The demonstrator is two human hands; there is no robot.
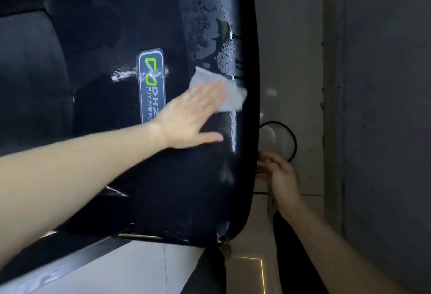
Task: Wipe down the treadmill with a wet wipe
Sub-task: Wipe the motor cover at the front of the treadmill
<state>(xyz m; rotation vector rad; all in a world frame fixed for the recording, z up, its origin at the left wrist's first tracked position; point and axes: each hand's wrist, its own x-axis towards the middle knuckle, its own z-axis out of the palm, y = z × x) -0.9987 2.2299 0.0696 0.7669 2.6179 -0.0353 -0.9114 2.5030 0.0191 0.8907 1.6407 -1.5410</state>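
Observation:
The treadmill's glossy black motor cover (144,177) fills the middle of the view, with a grey and green brand plate (152,77) on it. A white wet wipe (229,98) lies flat on the cover near its right edge. My left hand (191,119) presses it down with straight, spread fingers. Water drops and smears (219,44) cover the surface above the wipe. My right hand (282,175) is at the cover's right rim lower down, fingers curled against the edge; the hand is blurred.
The grey running belt (30,79) lies to the left. Pale floor tiles (291,65) run along the right, with a black cable loop (292,140) on them. A grey wall (384,107) stands at the far right. A dark trouser leg (289,258) shows below.

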